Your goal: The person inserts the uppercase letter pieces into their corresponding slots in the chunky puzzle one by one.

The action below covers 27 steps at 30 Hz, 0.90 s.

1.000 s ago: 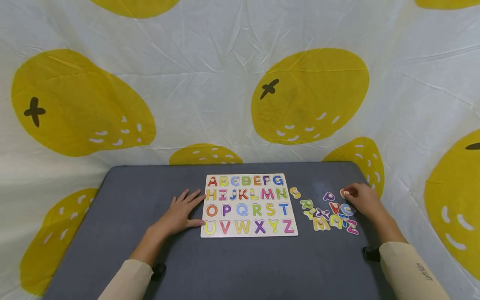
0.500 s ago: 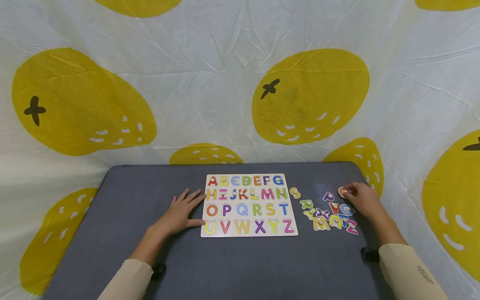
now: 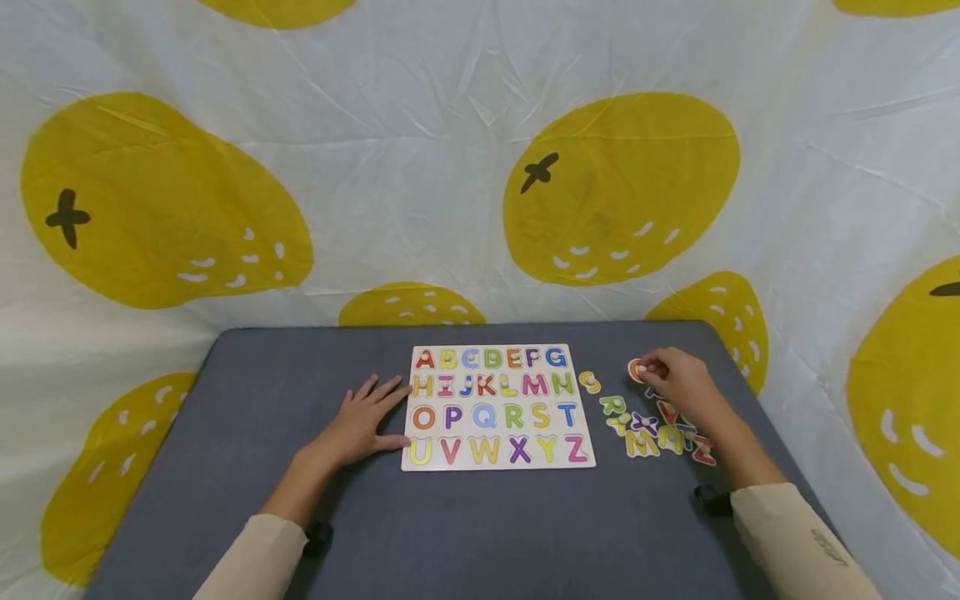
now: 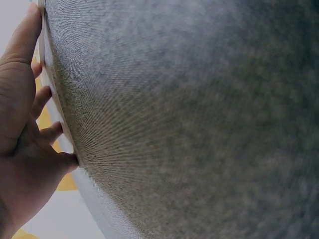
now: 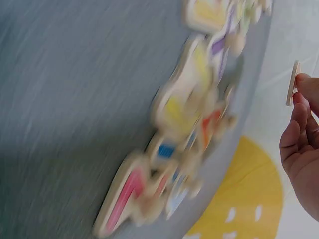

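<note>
My right hand (image 3: 684, 385) pinches a round orange letter O piece (image 3: 635, 371) between thumb and fingertips. In the right wrist view the piece (image 5: 292, 84) is seen edge-on, raised off the table. The left hand (image 3: 362, 425) lies with fingers spread, thumb and fingertips at the left edge of the wooden alphabet puzzle board (image 3: 504, 466). Knobbed letters from A to N sit in the board's upper two rows; the lower two rows show printed letters. Below the right hand lie loose letter pieces, among them a yellow W (image 3: 642, 444) and a pink Z (image 3: 703, 451), partly covered by the arm.
A yellow S piece (image 3: 589, 382) lies just off the board's right edge, with a green R piece (image 3: 612, 405) nearby. Everything rests on a dark grey table (image 3: 480, 533). Behind it hangs a white cloth (image 3: 405, 183) printed with big yellow fruit shapes.
The right hand has moved left with the orange O piece, from the far right side of the loose letters to above the purple P. The left hand has stayed in place.
</note>
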Each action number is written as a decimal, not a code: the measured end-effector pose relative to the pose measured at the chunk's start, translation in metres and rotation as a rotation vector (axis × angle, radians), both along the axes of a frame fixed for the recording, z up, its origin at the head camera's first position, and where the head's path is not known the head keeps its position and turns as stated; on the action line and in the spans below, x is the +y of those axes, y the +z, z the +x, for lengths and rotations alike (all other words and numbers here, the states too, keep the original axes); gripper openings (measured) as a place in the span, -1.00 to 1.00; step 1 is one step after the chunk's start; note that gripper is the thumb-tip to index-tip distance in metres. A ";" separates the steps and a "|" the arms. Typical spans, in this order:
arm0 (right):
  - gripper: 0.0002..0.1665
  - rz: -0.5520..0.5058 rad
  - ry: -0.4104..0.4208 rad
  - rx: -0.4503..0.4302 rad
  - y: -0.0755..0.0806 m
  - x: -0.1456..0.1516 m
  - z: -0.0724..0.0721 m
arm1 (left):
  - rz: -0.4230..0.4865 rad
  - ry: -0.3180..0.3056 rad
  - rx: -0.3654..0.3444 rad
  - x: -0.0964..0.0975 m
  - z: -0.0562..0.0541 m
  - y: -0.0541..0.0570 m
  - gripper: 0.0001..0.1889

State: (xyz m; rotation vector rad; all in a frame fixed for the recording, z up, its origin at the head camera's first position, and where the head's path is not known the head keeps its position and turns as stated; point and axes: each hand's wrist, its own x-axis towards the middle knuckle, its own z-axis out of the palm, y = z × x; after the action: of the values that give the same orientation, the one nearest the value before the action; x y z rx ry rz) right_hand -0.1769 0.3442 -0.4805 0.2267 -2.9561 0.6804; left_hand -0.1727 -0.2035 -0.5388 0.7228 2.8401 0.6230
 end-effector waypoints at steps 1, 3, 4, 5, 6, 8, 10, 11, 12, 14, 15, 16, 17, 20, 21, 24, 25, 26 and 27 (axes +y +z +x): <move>-0.79 -0.008 0.008 -0.005 0.001 -0.006 -0.002 | 0.000 -0.001 0.005 0.000 0.000 0.000 -0.02; -0.79 -0.021 0.023 -0.009 0.003 -0.018 -0.004 | -0.001 -0.002 0.005 0.000 -0.001 0.001 -0.02; -0.78 -0.028 0.030 -0.014 0.003 -0.025 -0.006 | -0.001 -0.003 0.007 0.000 -0.001 0.001 -0.02; -0.79 -0.036 0.041 -0.014 0.003 -0.031 -0.007 | 0.002 -0.005 0.000 0.000 -0.001 0.001 -0.02; -0.79 -0.039 0.054 -0.014 0.004 -0.038 -0.008 | 0.004 -0.005 -0.006 0.000 -0.001 0.001 -0.02; -0.80 -0.040 0.079 -0.008 0.004 -0.051 -0.010 | 0.009 -0.005 -0.015 0.000 -0.001 0.001 -0.02; -0.81 -0.049 0.103 -0.012 0.003 -0.064 -0.012 | 0.014 -0.004 -0.016 0.000 0.000 0.001 -0.02; -0.82 -0.052 0.116 -0.012 0.002 -0.071 -0.012 | 0.016 -0.002 -0.018 0.000 0.000 0.001 -0.02; -0.83 -0.052 0.128 -0.009 0.001 -0.077 -0.013 | 0.017 -0.002 -0.016 0.000 0.000 0.001 -0.02; -0.84 -0.059 0.153 -0.009 -0.001 -0.090 -0.014 | 0.016 -0.001 -0.010 0.000 0.000 0.001 -0.02; -0.84 -0.063 0.168 -0.009 -0.002 -0.096 -0.015 | 0.015 -0.001 -0.010 0.001 0.000 0.001 -0.02; -0.85 -0.067 0.184 -0.009 -0.003 -0.102 -0.016 | 0.014 0.000 -0.011 0.001 0.000 0.001 -0.02; -0.86 -0.075 0.200 -0.013 -0.003 -0.109 -0.017 | 0.014 0.001 -0.014 0.001 0.000 0.001 -0.02; -0.89 -0.093 0.242 -0.029 -0.004 -0.130 -0.019 | 0.013 0.000 -0.016 0.001 0.000 0.001 -0.01; -0.90 -0.093 0.255 -0.031 -0.005 -0.137 -0.020 | 0.014 -0.002 -0.011 0.001 0.000 0.001 -0.01; -0.91 -0.079 0.305 -0.040 -0.006 -0.158 -0.022 | 0.015 -0.007 -0.002 0.000 -0.001 0.001 -0.01; -0.92 -0.073 0.327 -0.042 -0.007 -0.166 -0.023 | 0.014 -0.007 0.001 0.000 -0.001 0.000 -0.01; -0.92 -0.068 0.346 -0.045 -0.007 -0.173 -0.023 | 0.015 -0.008 0.004 -0.001 -0.001 0.000 -0.02; -0.92 -0.065 0.363 -0.050 -0.008 -0.181 -0.023 | 0.016 -0.008 0.002 -0.001 -0.001 0.000 -0.02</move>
State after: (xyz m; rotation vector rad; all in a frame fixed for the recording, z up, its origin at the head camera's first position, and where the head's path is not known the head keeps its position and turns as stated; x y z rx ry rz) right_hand -0.1999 0.1635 -0.4885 0.7643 -2.9608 0.8287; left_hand -0.1738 -0.2044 -0.5388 0.7379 2.8358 0.6455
